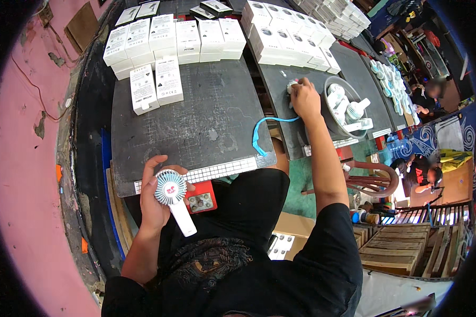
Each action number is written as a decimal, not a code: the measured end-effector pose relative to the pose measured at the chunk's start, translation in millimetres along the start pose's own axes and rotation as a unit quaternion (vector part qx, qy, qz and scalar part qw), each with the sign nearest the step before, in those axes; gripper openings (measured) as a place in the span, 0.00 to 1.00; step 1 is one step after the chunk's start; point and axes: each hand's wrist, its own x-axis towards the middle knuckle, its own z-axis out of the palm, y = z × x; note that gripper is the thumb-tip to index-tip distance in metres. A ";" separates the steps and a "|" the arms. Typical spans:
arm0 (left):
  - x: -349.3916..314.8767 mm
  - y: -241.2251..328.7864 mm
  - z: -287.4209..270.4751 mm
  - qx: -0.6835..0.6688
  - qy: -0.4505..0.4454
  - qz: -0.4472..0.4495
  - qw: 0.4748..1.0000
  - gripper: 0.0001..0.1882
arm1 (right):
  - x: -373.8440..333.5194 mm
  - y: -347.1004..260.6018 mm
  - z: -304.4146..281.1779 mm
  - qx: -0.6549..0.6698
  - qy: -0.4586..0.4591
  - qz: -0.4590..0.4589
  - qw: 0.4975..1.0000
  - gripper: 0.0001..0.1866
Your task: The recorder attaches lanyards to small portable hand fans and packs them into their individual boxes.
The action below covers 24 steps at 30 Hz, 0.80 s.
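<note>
My left hand (155, 196) is wrapped round a small white handheld fan (182, 217). Its round grille has pale blue ribs and a red mark at the centre, and its handle tilts down to the right in front of my lap. Over the table on the right, my right hand (305, 100) is closed with its fingers on a small grey-white wad (291, 86), mostly hidden by the fingers. Beside that hand stands a grey round tub (330, 117) holding several white fans (356, 109). A bright blue strap (258, 138) curves across the gap between two black tabletops.
Upright white boxes (161, 36) line the back of the left black tabletop (195, 113), with two in front. More white boxes (280, 42) crowd the right tabletop. Further right lie many white-blue fans (394, 87). A red stool (373, 179) stands below. Other people sit at far right.
</note>
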 end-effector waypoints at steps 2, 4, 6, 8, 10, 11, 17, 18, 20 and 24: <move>0.8 -1.3 0.5 0.000 -0.001 -0.002 1.000 0.28 | 8.7 7.6 -0.6 0.021 -0.030 0.020 0.999 0.07; 1.4 -1.4 1.0 0.010 -0.001 -0.003 1.000 0.28 | 18.8 21.5 -0.5 0.066 -0.078 0.061 0.993 0.11; 1.0 -1.4 1.8 0.012 -0.002 -0.004 1.000 0.28 | 25.8 34.8 -2.9 0.092 -0.118 0.086 0.985 0.14; 1.0 -2.0 2.0 0.014 -0.001 -0.005 1.000 0.28 | 30.6 41.3 -2.9 0.129 -0.171 0.120 0.969 0.20; 0.0 -2.6 0.9 0.015 -0.002 -0.006 1.000 0.28 | 33.4 43.6 -3.3 0.124 -0.191 0.110 0.968 0.22; -0.5 -2.3 1.1 0.015 0.000 -0.006 1.000 0.28 | 33.3 43.7 -2.7 0.118 -0.210 0.101 0.965 0.26; -3.5 0.6 -5.9 -0.006 -0.033 -0.014 0.999 0.26 | 33.5 30.9 -14.5 0.070 -0.330 0.134 0.932 0.42; -3.1 0.6 -6.3 -0.005 -0.036 -0.010 0.999 0.26 | 34.3 32.3 -16.3 0.069 -0.331 0.134 0.932 0.42; -3.3 0.6 -7.8 -0.005 -0.040 -0.008 0.999 0.25 | 34.3 35.4 -20.5 0.073 -0.356 0.109 0.925 0.43; -4.1 0.4 -6.8 -0.009 -0.040 -0.008 0.999 0.25 | 29.0 38.6 -27.7 0.096 -0.352 0.069 0.929 0.56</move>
